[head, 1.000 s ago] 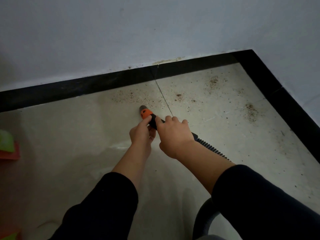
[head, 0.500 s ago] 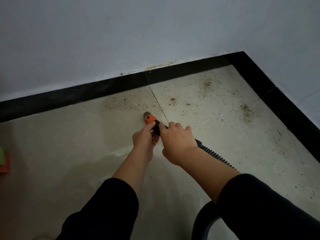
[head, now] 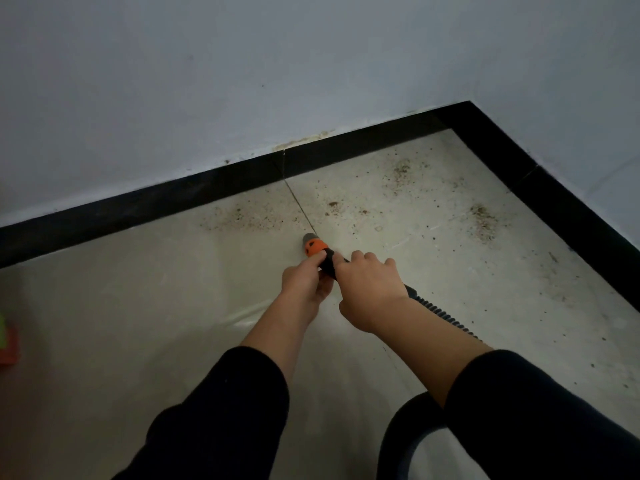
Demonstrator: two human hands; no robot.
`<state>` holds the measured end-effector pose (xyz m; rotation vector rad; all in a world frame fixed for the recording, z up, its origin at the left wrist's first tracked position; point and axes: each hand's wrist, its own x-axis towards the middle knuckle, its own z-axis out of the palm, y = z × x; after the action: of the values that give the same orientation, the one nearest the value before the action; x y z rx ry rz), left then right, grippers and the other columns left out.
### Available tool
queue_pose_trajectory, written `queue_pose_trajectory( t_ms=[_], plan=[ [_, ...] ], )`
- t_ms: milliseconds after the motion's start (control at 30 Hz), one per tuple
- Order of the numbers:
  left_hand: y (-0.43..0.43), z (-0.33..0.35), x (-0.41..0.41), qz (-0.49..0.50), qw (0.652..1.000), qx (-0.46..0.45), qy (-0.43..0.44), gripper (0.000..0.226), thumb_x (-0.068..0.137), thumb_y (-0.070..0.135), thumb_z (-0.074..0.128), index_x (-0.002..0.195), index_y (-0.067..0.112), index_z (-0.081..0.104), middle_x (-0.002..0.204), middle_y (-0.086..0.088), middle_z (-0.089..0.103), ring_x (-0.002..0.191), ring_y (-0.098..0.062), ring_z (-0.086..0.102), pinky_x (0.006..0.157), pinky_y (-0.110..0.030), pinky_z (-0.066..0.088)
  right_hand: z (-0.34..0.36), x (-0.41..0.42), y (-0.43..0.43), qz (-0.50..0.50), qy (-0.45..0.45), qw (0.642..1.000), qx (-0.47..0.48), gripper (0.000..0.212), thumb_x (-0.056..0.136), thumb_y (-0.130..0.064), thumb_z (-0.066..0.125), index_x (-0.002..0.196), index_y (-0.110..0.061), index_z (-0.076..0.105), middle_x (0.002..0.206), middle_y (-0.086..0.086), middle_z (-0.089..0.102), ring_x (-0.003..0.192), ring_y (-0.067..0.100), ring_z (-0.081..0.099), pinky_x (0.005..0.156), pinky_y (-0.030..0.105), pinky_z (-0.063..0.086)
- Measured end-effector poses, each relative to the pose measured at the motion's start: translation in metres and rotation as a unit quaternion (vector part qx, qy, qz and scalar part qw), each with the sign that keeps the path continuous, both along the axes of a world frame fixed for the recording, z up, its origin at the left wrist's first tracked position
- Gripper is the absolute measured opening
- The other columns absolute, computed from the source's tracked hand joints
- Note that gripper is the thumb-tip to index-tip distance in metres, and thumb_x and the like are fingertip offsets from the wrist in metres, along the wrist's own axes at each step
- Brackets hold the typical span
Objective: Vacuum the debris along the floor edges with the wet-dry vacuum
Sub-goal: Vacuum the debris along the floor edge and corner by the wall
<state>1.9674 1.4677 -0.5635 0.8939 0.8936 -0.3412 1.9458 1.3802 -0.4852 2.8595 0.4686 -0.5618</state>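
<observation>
An orange and grey plastic vacuum nozzle [head: 313,245] on a black ribbed flexible hose [head: 440,311] is held close to the pale tiled floor [head: 121,323]. Its tip is aimed at brown crumbly debris [head: 242,216] scattered near the black skirting board [head: 173,199]. The nozzle's black neck is grasped by the left hand [head: 304,282], one fingertip reaching the orange collar. The hose end just behind is wrapped by the right hand [head: 370,292]. The nozzle is judged light and rigid and the hose springy, so the stiff neck is best gripped. More debris is seen toward the corner.
</observation>
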Motion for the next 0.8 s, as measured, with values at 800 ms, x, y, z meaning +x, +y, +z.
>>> queue_pose_trajectory(
  t_ms=[800],
  plan=[
    [0.024, 0.011, 0.038, -0.125, 0.992, -0.008, -0.02, 0.034, 0.097, 0.01, 0.059, 0.128, -0.005, 0.054, 0.11, -0.021, 0.063, 0.093, -0.024, 0.062, 0.085, -0.029, 0.05, 0.009, 0.036, 0.005, -0.06, -0.007, 0.997, 0.052, 0.056, 0.085, -0.007, 0.049, 0.138, -0.025, 0.04, 0.105, 0.005, 0.059, 0.101, 0.026, 0.051, 0.081, 0.036, 0.036]
  ],
)
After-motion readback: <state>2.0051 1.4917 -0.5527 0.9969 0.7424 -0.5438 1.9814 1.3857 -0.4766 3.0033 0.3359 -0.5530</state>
